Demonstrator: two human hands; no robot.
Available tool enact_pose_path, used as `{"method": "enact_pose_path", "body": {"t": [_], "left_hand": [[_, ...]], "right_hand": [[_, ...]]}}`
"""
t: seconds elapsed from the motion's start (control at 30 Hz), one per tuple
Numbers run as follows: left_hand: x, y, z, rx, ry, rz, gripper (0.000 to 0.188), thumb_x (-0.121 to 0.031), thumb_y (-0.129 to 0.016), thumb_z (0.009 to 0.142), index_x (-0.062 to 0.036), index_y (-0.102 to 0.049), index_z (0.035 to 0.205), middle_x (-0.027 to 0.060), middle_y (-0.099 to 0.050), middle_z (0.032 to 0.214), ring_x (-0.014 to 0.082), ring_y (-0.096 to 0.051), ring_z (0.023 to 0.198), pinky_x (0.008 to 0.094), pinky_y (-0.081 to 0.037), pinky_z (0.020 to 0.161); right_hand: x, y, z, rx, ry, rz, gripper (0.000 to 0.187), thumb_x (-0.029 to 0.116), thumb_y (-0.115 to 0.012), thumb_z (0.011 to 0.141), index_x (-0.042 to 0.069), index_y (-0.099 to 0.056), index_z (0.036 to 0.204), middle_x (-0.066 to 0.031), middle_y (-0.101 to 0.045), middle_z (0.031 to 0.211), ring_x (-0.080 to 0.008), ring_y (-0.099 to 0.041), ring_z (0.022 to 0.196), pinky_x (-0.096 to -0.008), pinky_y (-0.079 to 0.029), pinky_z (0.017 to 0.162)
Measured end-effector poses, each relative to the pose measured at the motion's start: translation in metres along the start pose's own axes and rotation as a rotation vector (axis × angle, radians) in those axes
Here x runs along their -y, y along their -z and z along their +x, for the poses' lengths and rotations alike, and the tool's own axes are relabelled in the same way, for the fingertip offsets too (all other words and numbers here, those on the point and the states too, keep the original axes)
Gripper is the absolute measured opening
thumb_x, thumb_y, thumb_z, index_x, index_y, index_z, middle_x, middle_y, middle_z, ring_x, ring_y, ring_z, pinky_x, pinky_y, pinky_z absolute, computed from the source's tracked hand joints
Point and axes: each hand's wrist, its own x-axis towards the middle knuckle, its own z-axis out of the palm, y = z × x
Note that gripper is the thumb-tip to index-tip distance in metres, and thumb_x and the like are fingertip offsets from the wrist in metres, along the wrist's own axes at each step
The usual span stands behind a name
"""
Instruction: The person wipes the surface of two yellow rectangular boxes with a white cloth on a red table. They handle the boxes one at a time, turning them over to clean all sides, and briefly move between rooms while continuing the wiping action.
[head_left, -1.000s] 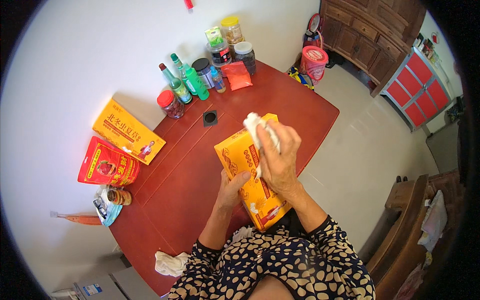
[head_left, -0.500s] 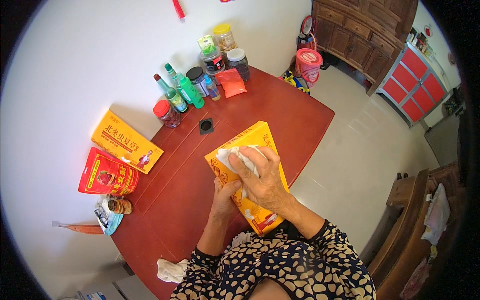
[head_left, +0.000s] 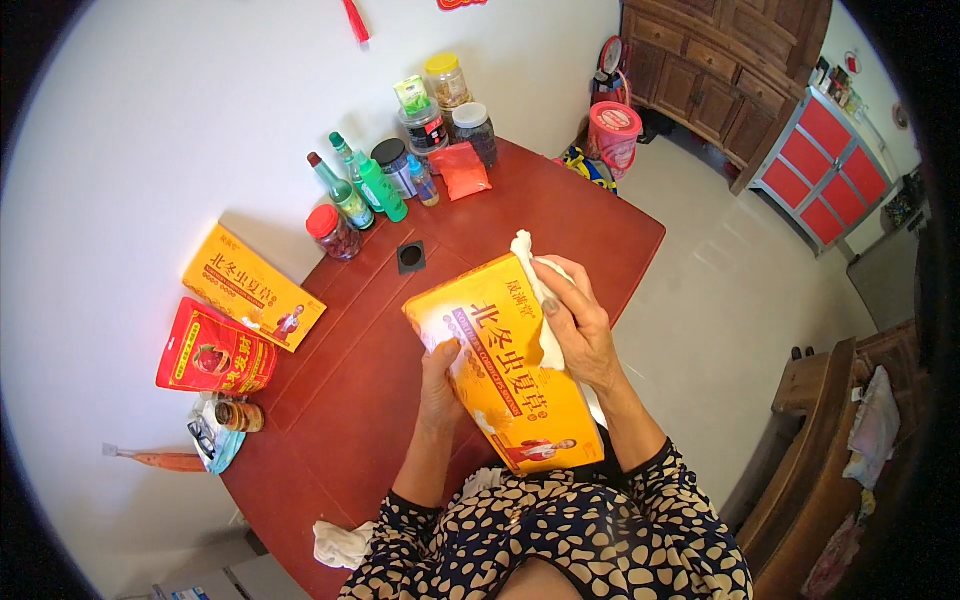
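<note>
A yellow cardboard box is held up at an angle in front of my chest, its broad printed face toward me. My left hand grips its left edge, the thumb lying on the front and the other fingers hidden behind. At the box's upper right edge, my right hand is closed around a white cloth. The cloth wraps over that edge and pokes up past the top corner. Another white cloth lies crumpled on the table beside my left sleeve.
Against the wall on the red-brown table stand a second yellow box, a red pouch, a small jar, a red-lidded jar, green bottles and several more jars. A pink bucket sits on the floor beyond.
The box has tilted so its front face now shows fully. My right hand, with the cloth, has moved from across the face to the right edge.
</note>
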Motion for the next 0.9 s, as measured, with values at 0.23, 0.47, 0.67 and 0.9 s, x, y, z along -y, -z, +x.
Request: {"method": "enact_pose_path", "body": {"t": [0.23, 0.47, 0.67, 0.9], "left_hand": [[0.014, 0.007, 0.007, -0.182, -0.096, 0.057, 0.041, -0.036, -0.042, 0.103, -0.0023, -0.049, 0.126, 0.0120, -0.063, 0.117, 0.0204, -0.066, 0.100, 0.0338, -0.057, 0.085], [0.019, 0.013, 0.014, -0.039, -0.032, 0.058, 0.042, -0.036, -0.043, 0.103, -0.0023, -0.049, 0.126, 0.0113, -0.065, 0.116, 0.0201, -0.067, 0.098, 0.0336, -0.059, 0.082], [0.018, 0.010, 0.015, -0.039, -0.045, 0.031, 0.041, -0.035, -0.044, 0.103, -0.0010, -0.049, 0.125, 0.0116, -0.065, 0.115, 0.0192, -0.068, 0.096, 0.0328, -0.059, 0.082], [0.015, -0.002, 0.011, -0.151, -0.057, 0.080, 0.035, -0.028, -0.045, 0.103, 0.0013, -0.048, 0.123, 0.0117, -0.065, 0.111, 0.0182, -0.068, 0.093, 0.0317, -0.058, 0.079]], "right_hand": [[0.009, -0.001, -0.030, 0.131, 0.297, -0.206, 0.043, -0.008, -0.054, 0.081, 0.002, -0.063, 0.122, -0.0207, -0.046, 0.131, -0.0312, -0.052, 0.115, -0.0362, -0.045, 0.096], [0.004, -0.003, 0.009, 0.053, 0.256, -0.198, 0.042, -0.003, -0.057, 0.086, 0.005, -0.060, 0.127, -0.0195, -0.046, 0.128, -0.0336, -0.051, 0.114, -0.0376, -0.044, 0.096], [0.009, -0.006, 0.013, 0.076, 0.168, -0.118, 0.044, -0.006, -0.055, 0.087, 0.005, -0.059, 0.129, -0.0200, -0.048, 0.126, -0.0335, -0.051, 0.114, -0.0368, -0.044, 0.095], [0.010, 0.019, -0.024, 0.164, 0.294, -0.493, 0.052, -0.005, -0.063, 0.073, 0.006, -0.062, 0.124, -0.0197, -0.052, 0.123, -0.0343, -0.052, 0.107, -0.0425, -0.044, 0.091]]}}
